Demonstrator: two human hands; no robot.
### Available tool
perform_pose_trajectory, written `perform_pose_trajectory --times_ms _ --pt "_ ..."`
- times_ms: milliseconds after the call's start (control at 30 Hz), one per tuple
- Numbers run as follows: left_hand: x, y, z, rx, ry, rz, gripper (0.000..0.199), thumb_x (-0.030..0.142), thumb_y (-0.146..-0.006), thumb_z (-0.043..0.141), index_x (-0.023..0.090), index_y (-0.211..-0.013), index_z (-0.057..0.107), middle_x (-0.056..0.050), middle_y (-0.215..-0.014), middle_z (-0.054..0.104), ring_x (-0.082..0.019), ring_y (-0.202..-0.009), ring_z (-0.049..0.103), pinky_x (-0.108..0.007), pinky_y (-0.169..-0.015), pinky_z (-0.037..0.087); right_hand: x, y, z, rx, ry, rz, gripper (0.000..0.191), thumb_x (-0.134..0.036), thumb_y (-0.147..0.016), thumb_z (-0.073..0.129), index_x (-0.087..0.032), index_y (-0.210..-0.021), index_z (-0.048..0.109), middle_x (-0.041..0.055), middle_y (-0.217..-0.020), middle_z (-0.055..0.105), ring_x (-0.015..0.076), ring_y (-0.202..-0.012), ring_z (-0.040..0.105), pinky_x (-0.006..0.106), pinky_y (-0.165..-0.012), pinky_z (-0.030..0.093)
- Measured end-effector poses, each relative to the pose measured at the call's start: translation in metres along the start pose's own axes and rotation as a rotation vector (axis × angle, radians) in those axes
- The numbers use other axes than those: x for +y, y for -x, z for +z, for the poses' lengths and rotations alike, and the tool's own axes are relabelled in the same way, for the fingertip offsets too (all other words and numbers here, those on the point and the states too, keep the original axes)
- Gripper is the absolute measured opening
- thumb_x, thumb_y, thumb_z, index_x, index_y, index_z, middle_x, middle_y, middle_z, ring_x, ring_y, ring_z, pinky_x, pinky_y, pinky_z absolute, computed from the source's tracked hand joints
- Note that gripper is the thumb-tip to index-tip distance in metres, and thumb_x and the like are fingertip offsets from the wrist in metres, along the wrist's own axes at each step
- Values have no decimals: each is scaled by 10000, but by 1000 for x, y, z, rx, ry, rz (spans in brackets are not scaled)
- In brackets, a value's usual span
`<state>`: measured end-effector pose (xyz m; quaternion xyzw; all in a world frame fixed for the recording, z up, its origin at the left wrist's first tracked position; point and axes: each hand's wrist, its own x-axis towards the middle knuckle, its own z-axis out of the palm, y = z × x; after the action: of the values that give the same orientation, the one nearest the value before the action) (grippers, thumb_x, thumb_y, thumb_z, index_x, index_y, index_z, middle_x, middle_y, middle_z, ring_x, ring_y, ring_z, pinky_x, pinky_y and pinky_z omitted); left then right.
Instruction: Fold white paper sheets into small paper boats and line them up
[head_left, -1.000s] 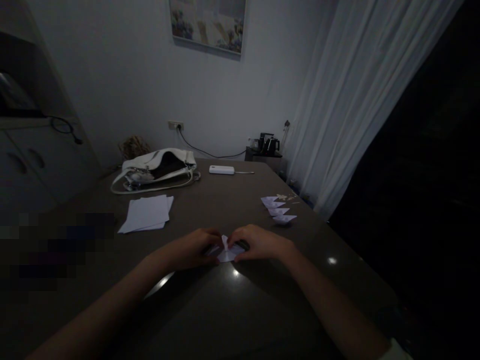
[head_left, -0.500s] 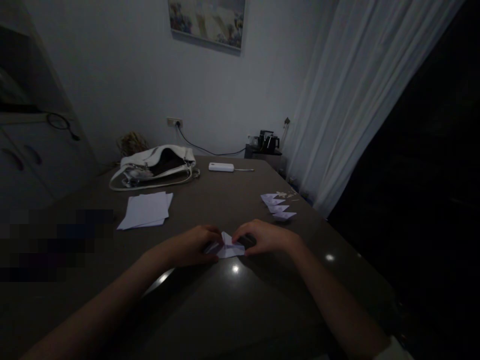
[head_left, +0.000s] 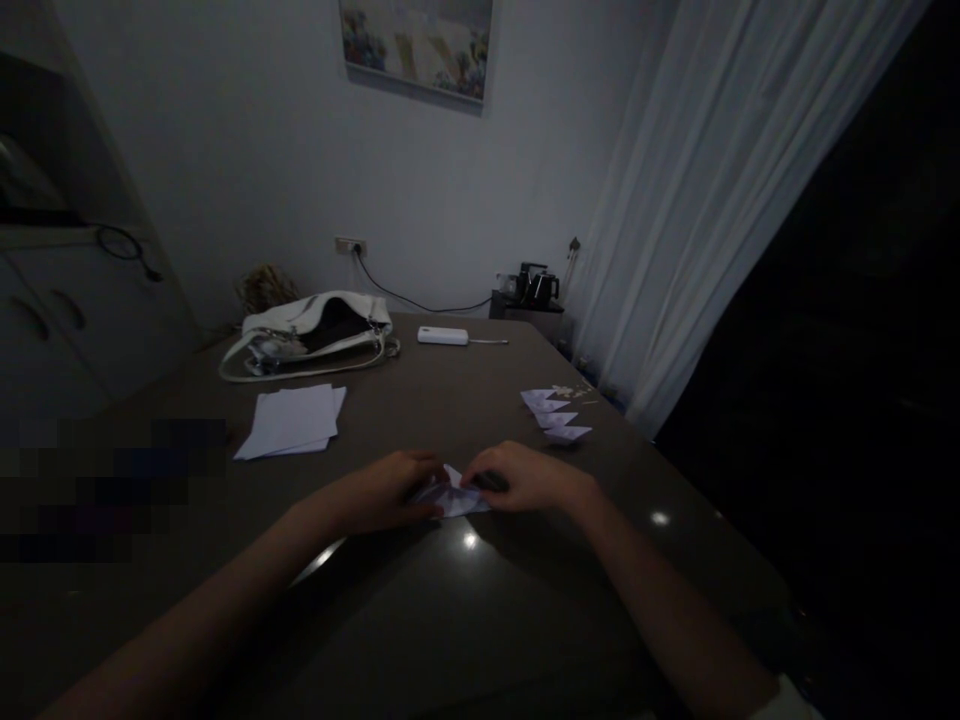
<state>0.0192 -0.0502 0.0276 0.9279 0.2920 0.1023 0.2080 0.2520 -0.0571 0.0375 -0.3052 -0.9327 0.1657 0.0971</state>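
Observation:
A small folded white paper (head_left: 456, 499) lies on the dark table between my two hands, with a pointed peak rising at its back. My left hand (head_left: 409, 487) curls around its left end, thumb at the near edge and fingers on top. From the other side my right hand (head_left: 517, 478) pinches the right part between thumb and forefinger. Parts of the paper are hidden under the fingers. Beyond my right hand stand several folded paper boats (head_left: 555, 415) in a slanting row. Left of my left hand lies a stack of white paper sheets (head_left: 292, 420).
A white handbag (head_left: 319, 330) sits at the back left of the table (head_left: 442, 400). Near the far edge is a white power bank (head_left: 442, 336) with a short cable. Small pale bits (head_left: 574, 391) are scattered behind the boats. A curtain (head_left: 675, 200) hangs at the right.
My right thumb and fingers have closed in slightly leftward on the folded paper. My left thumb has moved a little further right along its near edge.

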Motion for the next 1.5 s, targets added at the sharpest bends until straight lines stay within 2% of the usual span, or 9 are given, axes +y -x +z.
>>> perform_pose_trajectory --times_ms 133,333,633,800,900,1067,1233,1500 --pt "4 -1 4 68 -27 -66 351 404 -763 581 185 -1029 514 -62 -965 591 -201 -837 565 -282 -679 432 -4 -1 1 18 36 6 286 -129 -735 566 -155 -1008 646 61 -957 671 161 -836 612 236 -748 409" --pt "5 -4 9 44 -85 -21 338 400 -793 545 204 -1066 572 -79 -1052 557 -206 -882 566 -291 -741 442 -2 -2 0 -4 28 28 253 -104 -720 567 -150 -952 658 65 -931 668 156 -801 606 233 -718 402" --pt "9 -1 7 44 -63 -28 323 399 -805 537 212 -1057 611 -71 -1035 559 -188 -859 575 -263 -728 446 3 -2 2 24 34 27 128 -117 -726 548 -124 -824 630 33 -793 632 113 -674 547 201 -617 358" --pt "10 -3 7 58 -58 6 289 336 -860 453 192 -1028 639 -77 -986 574 -165 -810 578 -247 -705 437 3 -1 3 39 37 87 80 -117 -711 553 -128 -769 608 20 -738 599 103 -630 509 197 -571 333" --pt "9 -4 8 66 -69 22 300 296 -881 405 182 -1011 650 -82 -953 578 -155 -769 575 -248 -689 431 1 -1 4 72 38 86 108 -126 -730 548 -136 -819 609 30 -774 610 119 -676 525 208 -605 352" --pt "6 -5 11 84 -49 24 266 242 -873 417 161 -966 653 -86 -947 586 -160 -786 575 -243 -693 428 -3 -6 11 116 41 61 192 -242 -758 611 -158 -930 617 53 -878 622 156 -799 544 240 -695 373" --pt "-2 -8 13 90 3 35 268 220 -887 401 151 -922 658 -80 -920 595 -148 -778 577 -223 -677 416 2 -13 22 139 -4 73 150 -258 -813 574 -140 -877 641 43 -807 625 125 -712 544 209 -632 369" --pt "-16 -14 17 130 63 2 225 215 -864 460 156 -967 651 -74 -913 610 -153 -781 583 -217 -664 410 8 -18 28 194 -99 162 141 -263 -793 611 -141 -847 657 37 -797 648 128 -731 579 204 -646 387"
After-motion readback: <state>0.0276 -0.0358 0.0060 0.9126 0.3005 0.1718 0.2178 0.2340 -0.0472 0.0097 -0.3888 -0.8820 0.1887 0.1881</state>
